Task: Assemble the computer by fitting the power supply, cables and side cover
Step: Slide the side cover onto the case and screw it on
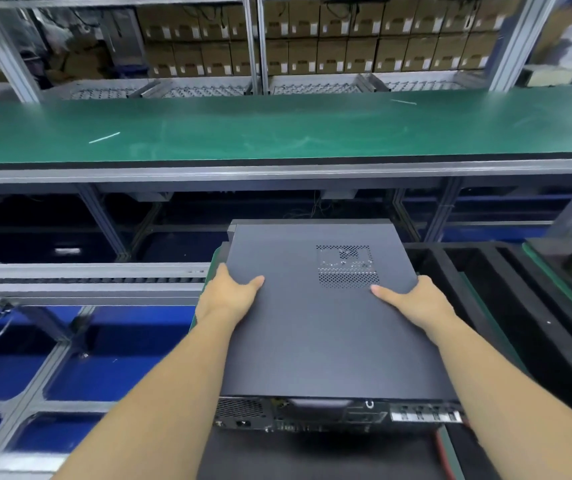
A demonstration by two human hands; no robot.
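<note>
A dark grey computer case (315, 327) lies flat in front of me with its side cover on top, a perforated vent patch (346, 266) near the far right. Its rear panel (333, 414) with ports and the power supply grille faces me. My left hand (225, 296) grips the case's left edge, thumb lying on the cover and fingers wrapped over the side. My right hand (412, 299) grips the right edge the same way, thumb on the cover. The case appears held just above a black mat (312, 459).
A green conveyor belt (277, 129) runs across beyond the case. Stacked cardboard boxes (346, 39) fill shelves behind it. A metal roller rail (87, 277) lies at the left. Black foam trays (485, 306) sit to the right. Blue bins (69, 375) are below left.
</note>
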